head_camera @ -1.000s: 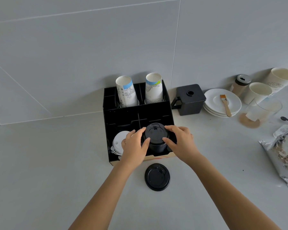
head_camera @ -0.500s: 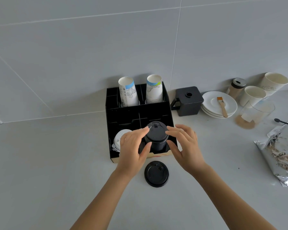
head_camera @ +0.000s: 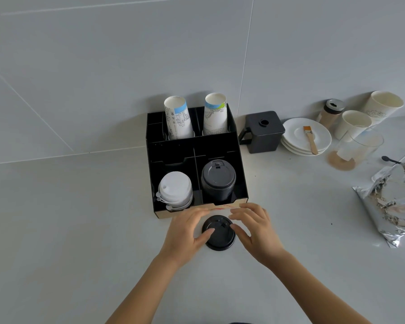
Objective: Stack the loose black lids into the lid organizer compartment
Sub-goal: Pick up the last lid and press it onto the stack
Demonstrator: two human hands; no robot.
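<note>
Loose black lid [head_camera: 219, 233] at 6 o'clock of the organizer [head_camera: 240, 183]: our left hand [head_camera: 187, 230] and right hand [head_camera: 255, 228], both open and flanking it, should pinch its rim evenly.

A black lidded box [head_camera: 263, 130] sits beside stacked white saucers [head_camera: 305, 136] bearing a small brush [head_camera: 310, 139].

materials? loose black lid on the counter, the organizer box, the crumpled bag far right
Round black lid between the hands: likely moulded plastic, matte, with a raised rim and sip tab. Black compartmented organizer: thin rigid panels, slightly glossy, maybe acrylic; its tan front base edge looks like board or wood. Crumpled silver bag: metallic foil, with shiny sharp creases.
</note>
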